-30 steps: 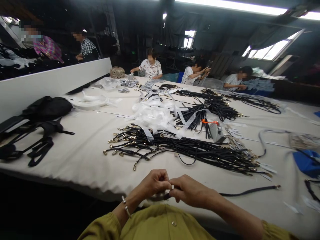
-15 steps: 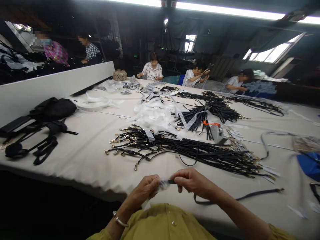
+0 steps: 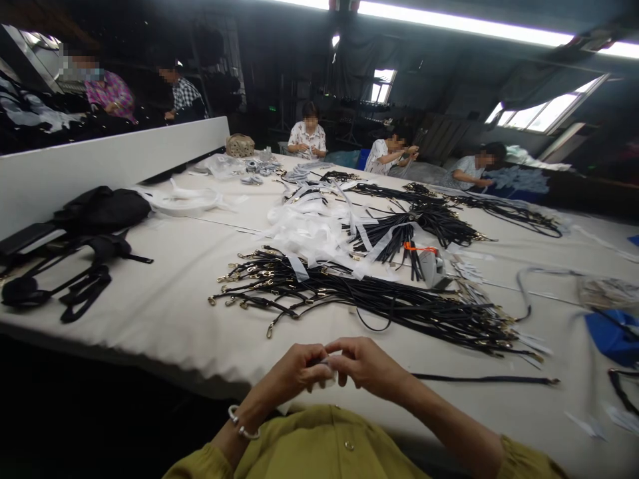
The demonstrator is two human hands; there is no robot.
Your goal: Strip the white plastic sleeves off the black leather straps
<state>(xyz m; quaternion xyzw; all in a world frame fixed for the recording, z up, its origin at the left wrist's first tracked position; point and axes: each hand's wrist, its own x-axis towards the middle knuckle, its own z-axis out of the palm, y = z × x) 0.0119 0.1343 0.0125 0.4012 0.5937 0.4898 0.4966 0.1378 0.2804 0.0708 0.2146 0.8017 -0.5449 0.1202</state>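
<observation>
Both my hands meet just in front of my body, over the near table edge. My left hand (image 3: 305, 367) is closed round the dark end of a black strap (image 3: 484, 379), with whitish translucent film (image 3: 327, 380) showing below the fingers. Against it, my right hand (image 3: 364, 364) bends its thumb and index finger onto the same film. My fingers cover most of the wrapped end. The strap reappears beyond my right forearm and lies on the table, its far end carrying a small metal fitting. Ahead lies a bundle of black straps (image 3: 349, 293) with gold-coloured clasps.
A heap of translucent white strips (image 3: 309, 226) lies behind the bundle. Beyond are more black straps (image 3: 424, 219) and a grey object with an orange band (image 3: 433, 266). A black bag (image 3: 102, 213) is at left, a blue item (image 3: 612, 336) at right. Several people sit farther back.
My right hand has moved left against my left hand, and its fingers now overlap the wrapped strap end. The strap's loop by my right forearm has straightened. The view has shifted slightly.
</observation>
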